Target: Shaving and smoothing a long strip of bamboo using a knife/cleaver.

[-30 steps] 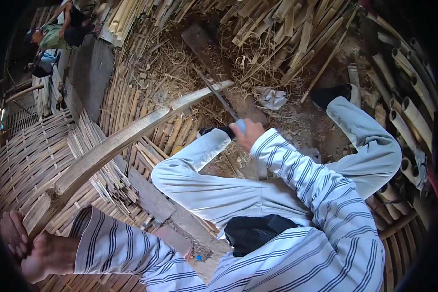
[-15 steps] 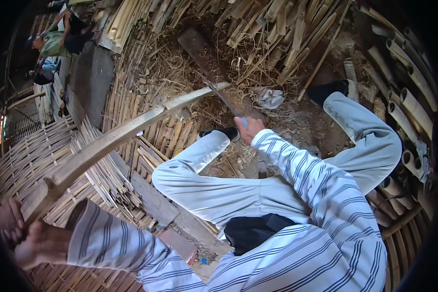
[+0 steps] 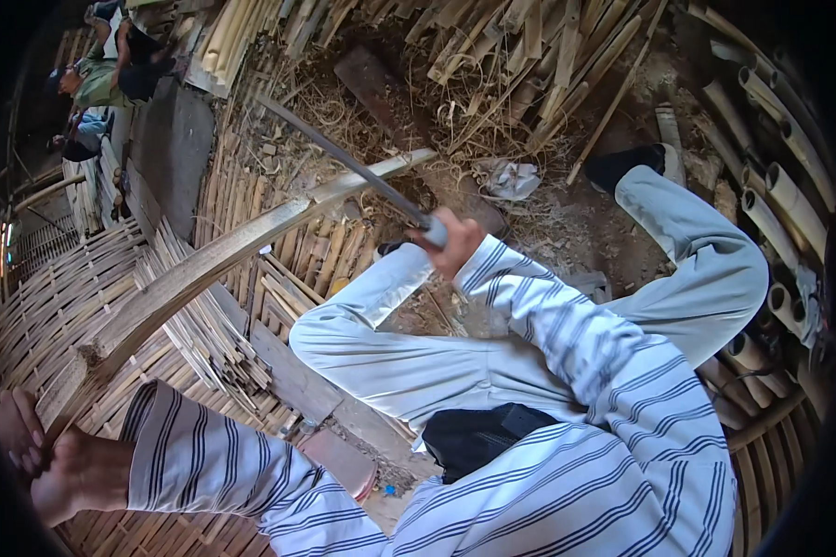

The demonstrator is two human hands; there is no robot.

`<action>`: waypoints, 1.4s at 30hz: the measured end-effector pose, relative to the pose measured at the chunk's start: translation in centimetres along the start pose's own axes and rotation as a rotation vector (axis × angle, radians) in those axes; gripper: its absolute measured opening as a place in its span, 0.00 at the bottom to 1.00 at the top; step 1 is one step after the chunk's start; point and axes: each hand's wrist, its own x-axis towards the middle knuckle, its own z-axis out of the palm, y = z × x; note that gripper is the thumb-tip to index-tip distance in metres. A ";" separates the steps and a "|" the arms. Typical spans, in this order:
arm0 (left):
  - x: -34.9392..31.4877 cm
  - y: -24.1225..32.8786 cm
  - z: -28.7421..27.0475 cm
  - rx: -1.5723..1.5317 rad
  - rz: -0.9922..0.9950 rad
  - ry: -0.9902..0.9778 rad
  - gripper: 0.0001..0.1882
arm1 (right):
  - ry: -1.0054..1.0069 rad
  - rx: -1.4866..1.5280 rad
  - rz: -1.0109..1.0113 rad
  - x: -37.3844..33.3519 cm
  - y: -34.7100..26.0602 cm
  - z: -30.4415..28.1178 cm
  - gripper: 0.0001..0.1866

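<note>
A long, pale, slightly curved bamboo pole (image 3: 223, 258) runs from the lower left toward the middle, its far end reaching the shavings. My left hand (image 3: 70, 475) is closed around its near end, at the dim rim of the picture. In my right hand (image 3: 457, 245), closed on the pale grey handle, is a long-bladed knife (image 3: 339, 160). The blade slants up to the left and crosses in front of the bamboo near its far end. Whether blade and bamboo touch, I cannot tell. A notched, darker joint (image 3: 88, 355) shows close to my left hand.
Split bamboo (image 3: 567, 56) lies heaped ahead, with curly shavings around a dark board (image 3: 372, 84). Bamboo tubes (image 3: 780, 218) are stacked at the right. A woven bamboo panel (image 3: 56, 306) and thin strips (image 3: 214, 343) lie left. Another person (image 3: 102, 84) sits far left.
My right hand has shifted a little left and nearer, and the knife's blade has swung left, showing more of its length. The left hand and the bamboo pole have barely moved.
</note>
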 end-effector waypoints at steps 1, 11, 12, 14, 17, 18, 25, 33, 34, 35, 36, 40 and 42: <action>-0.3 0.1 -0.2 0.081 0.020 0.021 0.16 | -0.308 -0.235 0.466 0.4 2.8 -0.3 0.18; 0.2 -0.9 -1.4 -0.587 -0.204 -0.574 0.11 | -0.238 -0.114 0.262 0.6 -3.3 -0.9 0.28; -1.1 0.4 0.7 -0.273 -0.130 -0.232 0.09 | -0.261 -0.083 0.190 0.7 -5.5 -1.3 0.28; 0.2 1.4 0.7 -0.049 -0.213 -0.052 0.08 | -0.217 -0.011 -0.024 0.7 -8.1 -2.0 0.28; -1.7 2.4 3.1 -0.027 -0.129 0.097 0.07 | -0.168 -0.020 -0.013 -0.9 -5.9 -1.3 0.28; -0.8 1.9 2.1 -0.034 -0.128 0.098 0.07 | -0.136 -0.092 0.060 -1.3 -2.2 0.0 0.26; -2.5 2.4 3.2 -0.288 -0.163 -0.065 0.09 | -0.284 -0.290 0.474 0.4 12.4 1.3 0.35; -1.4 2.5 2.0 -0.325 -0.090 0.003 0.10 | -0.210 -0.110 0.203 0.0 -1.7 0.8 0.30; -1.6 2.7 2.3 -0.331 -0.094 -0.001 0.10 | -0.151 -0.142 0.285 -0.3 0.6 1.7 0.31; -2.6 1.1 3.5 -0.404 -0.157 -0.039 0.10 | -0.061 -0.207 0.395 -0.5 4.7 1.4 0.32; -2.1 2.8 3.3 -0.428 -0.157 -0.072 0.11 | -0.138 -0.242 0.510 0.3 7.8 2.2 0.33; -3.6 3.2 4.7 -0.194 -0.085 0.174 0.09 | -0.305 -0.200 0.476 0.3 9.3 2.1 0.33; -3.8 3.0 4.7 -0.119 -0.059 0.140 0.09 | -0.247 -0.157 0.375 0.5 8.0 3.1 0.31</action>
